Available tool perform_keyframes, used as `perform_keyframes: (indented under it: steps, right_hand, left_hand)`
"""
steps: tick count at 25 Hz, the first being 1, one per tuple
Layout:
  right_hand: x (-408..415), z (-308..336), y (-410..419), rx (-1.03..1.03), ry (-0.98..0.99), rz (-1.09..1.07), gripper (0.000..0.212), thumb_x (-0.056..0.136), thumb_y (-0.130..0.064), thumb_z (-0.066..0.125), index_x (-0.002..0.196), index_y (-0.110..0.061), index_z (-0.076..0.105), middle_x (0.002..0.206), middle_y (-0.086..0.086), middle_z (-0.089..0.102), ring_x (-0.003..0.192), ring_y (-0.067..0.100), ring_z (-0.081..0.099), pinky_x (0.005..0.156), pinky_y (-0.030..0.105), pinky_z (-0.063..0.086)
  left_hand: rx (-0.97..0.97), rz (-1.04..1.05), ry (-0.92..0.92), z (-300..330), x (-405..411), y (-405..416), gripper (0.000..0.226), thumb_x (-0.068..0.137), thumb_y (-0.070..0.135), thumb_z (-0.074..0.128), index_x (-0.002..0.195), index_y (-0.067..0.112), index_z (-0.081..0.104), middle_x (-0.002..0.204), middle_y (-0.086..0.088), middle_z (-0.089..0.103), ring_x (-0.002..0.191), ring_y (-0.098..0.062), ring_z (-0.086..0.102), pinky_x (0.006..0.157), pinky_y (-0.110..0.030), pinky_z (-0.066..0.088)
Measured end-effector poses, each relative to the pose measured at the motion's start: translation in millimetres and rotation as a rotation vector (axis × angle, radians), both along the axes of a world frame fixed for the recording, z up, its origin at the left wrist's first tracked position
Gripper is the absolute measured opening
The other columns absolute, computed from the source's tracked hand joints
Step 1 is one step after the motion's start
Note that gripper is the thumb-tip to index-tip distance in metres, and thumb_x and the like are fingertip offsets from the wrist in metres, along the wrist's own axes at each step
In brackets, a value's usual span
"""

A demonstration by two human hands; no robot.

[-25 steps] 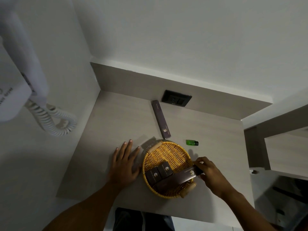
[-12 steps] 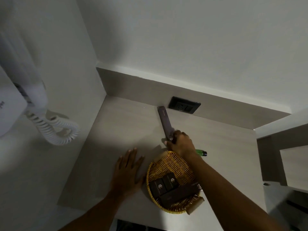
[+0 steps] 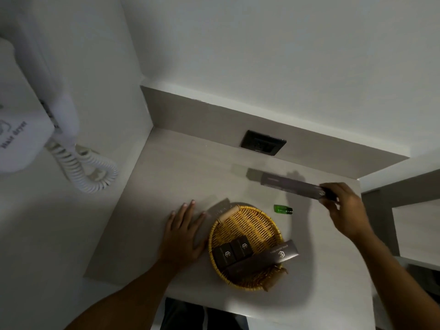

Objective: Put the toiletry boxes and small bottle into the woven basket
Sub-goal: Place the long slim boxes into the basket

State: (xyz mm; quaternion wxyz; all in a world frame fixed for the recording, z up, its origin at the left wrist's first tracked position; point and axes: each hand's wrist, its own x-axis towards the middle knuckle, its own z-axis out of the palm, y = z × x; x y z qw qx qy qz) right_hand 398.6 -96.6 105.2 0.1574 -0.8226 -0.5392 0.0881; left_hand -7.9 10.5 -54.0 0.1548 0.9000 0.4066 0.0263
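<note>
We look down on a pale grey tabletop (image 3: 181, 177) set into a white corner. Just right of centre, low in the frame, sits a round golden woven basket (image 3: 247, 225). It holds two small dark square boxes (image 3: 232, 252) side by side and one long dark box (image 3: 264, 258) whose right end sticks out over the rim.

Our right hand (image 3: 342, 206), at the right of the frame, pinches one end of a second long slim dark box (image 3: 291, 185). We hold it above the tabletop, its long axis running left and slightly up from the fingers. The basket lies down and to the left of this hand, so the box has to travel that way.

Our left hand (image 3: 184, 234) lies flat, fingers spread, holding nothing, on the tabletop just left of the basket.

A small green bottle (image 3: 282, 209) lies on its side on the tabletop near the basket's upper right rim, nearer the right hand.

The boxes carry a small pale hexagonal logo; their text is too small to read. At the far left, a white wall unit (image 3: 21, 139) reads "Hair dryer".
</note>
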Motion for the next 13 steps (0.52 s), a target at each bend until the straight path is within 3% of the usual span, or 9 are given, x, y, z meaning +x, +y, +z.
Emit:
perform_keyframes:
  steps: [4, 7, 13]
  right_hand:
    - [-2, -5, -28, -0.083, 0.060, 0.126, 0.038, 0.077, -0.001, 0.074, 0.111, -0.015, 0.064, 0.102, 0.008, 0.069, 0.086, 0.027, 0.058, 0.080, 0.044, 0.047]
    - [-33, -23, -14, -0.150, 0.055, 0.270, 0.036, 0.080, -0.010, 0.072, 0.113, -0.023, 0.064, 0.109, -0.003, 0.068, 0.092, 0.023, 0.057, 0.082, 0.046, 0.043]
    - [-74, -50, 25, -0.177, 0.060, 0.360, 0.037, 0.085, -0.014, 0.066, 0.121, -0.024, 0.061, 0.127, -0.001, 0.061, 0.102, 0.023, 0.045, 0.081, 0.039, 0.038]
  left_hand:
    - [0.004, -0.002, -0.013, 0, 0, -1, 0.080, 0.086, 0.065, 0.045, 0.155, 0.029, 0.027, 0.166, -0.013, 0.020, 0.152, -0.032, 0.017, 0.118, -0.054, 0.019]
    - [0.012, -0.001, -0.008, 2, 1, -1, 0.081, 0.084, 0.063, 0.049, 0.154, 0.028, 0.031, 0.165, -0.013, 0.021, 0.152, -0.033, 0.019, 0.118, -0.054, 0.019]
    - [0.001, -0.005, 0.001, 3, 1, 0, 0.081, 0.083, 0.063, 0.051, 0.155, 0.029, 0.030, 0.166, -0.012, 0.018, 0.153, -0.032, 0.016, 0.118, -0.054, 0.019]
